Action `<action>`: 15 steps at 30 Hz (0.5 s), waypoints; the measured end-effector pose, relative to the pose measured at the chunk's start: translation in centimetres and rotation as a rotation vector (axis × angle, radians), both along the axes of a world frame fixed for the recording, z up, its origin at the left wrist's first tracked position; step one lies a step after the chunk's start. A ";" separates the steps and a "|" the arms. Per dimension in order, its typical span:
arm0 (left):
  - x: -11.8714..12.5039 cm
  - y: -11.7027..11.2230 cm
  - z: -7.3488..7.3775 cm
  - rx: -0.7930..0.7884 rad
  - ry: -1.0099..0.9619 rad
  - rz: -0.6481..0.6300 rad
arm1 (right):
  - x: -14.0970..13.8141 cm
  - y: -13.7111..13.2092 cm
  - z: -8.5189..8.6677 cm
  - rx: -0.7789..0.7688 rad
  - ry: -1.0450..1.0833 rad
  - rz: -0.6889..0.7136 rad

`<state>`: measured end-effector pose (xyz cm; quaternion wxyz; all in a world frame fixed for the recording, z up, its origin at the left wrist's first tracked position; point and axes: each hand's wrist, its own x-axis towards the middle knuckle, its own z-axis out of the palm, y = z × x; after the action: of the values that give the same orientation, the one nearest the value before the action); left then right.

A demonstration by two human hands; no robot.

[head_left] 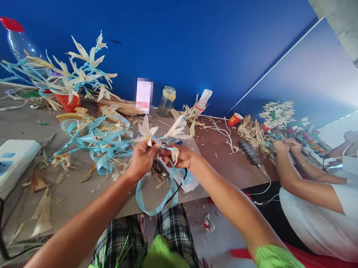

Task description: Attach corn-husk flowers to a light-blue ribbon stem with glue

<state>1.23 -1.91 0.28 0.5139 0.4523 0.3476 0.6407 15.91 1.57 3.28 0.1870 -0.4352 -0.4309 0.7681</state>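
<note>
My left hand (143, 156) is closed around the stem of a pale dried-leaf flower (147, 131) held above the table edge. My right hand (179, 155) is closed on the same stem and on light blue ribbon (153, 207), with a second pale flower (177, 130) rising above it. The ribbon wraps the stem between my hands and hangs in a long loop over my checked lap. A small pale bud (175, 154) pokes out beside my right fingers.
A heap of blue ribbon (101, 139) and husk scraps lies on the grey table (22, 120). Finished flower sprays (80, 69) stand in a red cup by a plastic bottle (19, 41). A white power strip (4, 161) sits left. Another person's hands (287, 146) work at the right.
</note>
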 end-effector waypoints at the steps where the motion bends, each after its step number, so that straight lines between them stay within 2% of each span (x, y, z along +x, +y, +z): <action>1: 0.1 0.1 0.0 -0.018 -0.068 0.005 | -0.1 -0.3 -0.3 -0.018 -0.012 0.000; 3: 0.0 0.6 -0.1 -0.044 -0.195 0.004 | -0.1 -1.2 -0.9 0.016 -0.053 -0.034; 5: -0.3 1.1 -0.3 -0.065 -0.294 0.017 | 0.3 -2.4 -1.2 0.114 -0.087 -0.059; 8: -0.8 1.9 -0.7 -0.092 -0.407 0.062 | 1.6 -4.4 -1.1 0.223 -0.131 -0.013; 12: -0.9 2.2 -0.9 -0.179 -0.493 0.017 | 4.1 -5.9 -1.0 0.324 -0.159 0.009; 15: -0.6 1.9 -0.7 -0.208 -0.503 -0.033 | 5.8 -6.0 -1.4 0.382 -0.268 0.063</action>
<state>0.67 0.03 -0.43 0.6383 0.2293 0.2655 0.6851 21.67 -4.40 1.92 0.1831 -0.4764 -0.6028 0.6133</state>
